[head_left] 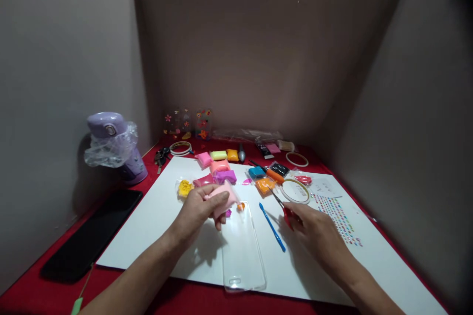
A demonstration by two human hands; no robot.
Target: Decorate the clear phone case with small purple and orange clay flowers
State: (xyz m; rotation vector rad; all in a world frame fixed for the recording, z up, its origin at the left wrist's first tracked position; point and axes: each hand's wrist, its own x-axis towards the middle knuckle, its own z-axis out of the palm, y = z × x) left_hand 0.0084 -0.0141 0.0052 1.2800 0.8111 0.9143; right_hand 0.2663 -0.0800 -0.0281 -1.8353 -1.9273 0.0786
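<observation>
While the left hand (199,207) pinches one pink packet (230,197), the right hand (313,224) grips one scissors-pair (287,215).

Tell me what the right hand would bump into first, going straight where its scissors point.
Probably the orange packet at the blade tips: the scissors in the right hand point there, though their height is unclear.

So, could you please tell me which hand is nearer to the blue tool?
Right. The right hand, holding scissors, is just right of the blue tool; the left hand, holding the light pink packet, is farther to its left.
</observation>
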